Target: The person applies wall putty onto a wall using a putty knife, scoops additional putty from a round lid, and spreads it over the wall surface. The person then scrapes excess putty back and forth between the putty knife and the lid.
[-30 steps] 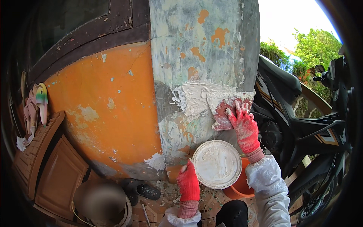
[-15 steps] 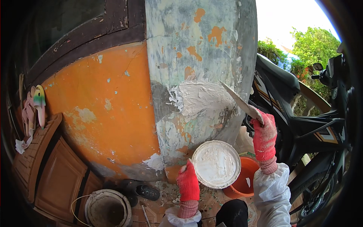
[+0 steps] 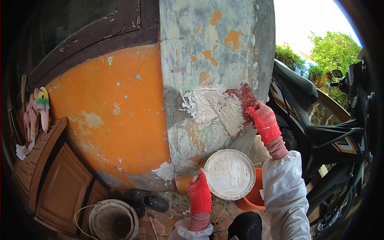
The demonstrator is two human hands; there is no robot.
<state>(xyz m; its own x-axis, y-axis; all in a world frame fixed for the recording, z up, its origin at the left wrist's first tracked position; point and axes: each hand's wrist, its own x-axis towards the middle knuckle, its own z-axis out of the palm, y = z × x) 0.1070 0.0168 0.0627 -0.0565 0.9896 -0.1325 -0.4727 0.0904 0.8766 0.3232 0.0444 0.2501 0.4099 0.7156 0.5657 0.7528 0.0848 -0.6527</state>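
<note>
My right hand, in a pink-red glove smeared with white, grips a reddish flat spreader coated with white paste and lays it against a patch of paste on the peeling grey-white wall. My left hand, gloved alike, is closed on the edge of a round white lid spread with paste. Partly hidden behind the lid and my right forearm is an orange bucket.
An orange wall adjoins at left, below a dark window frame. A wooden cabinet, pink-and-green slippers, black footwear and a grimy bucket surround the tiled floor. A black motorbike stands close at right.
The spreader left the wall half a second ago and is back against the paste, tilted differently. My right hand has moved up and left since then. My left hand stays on the lid.
</note>
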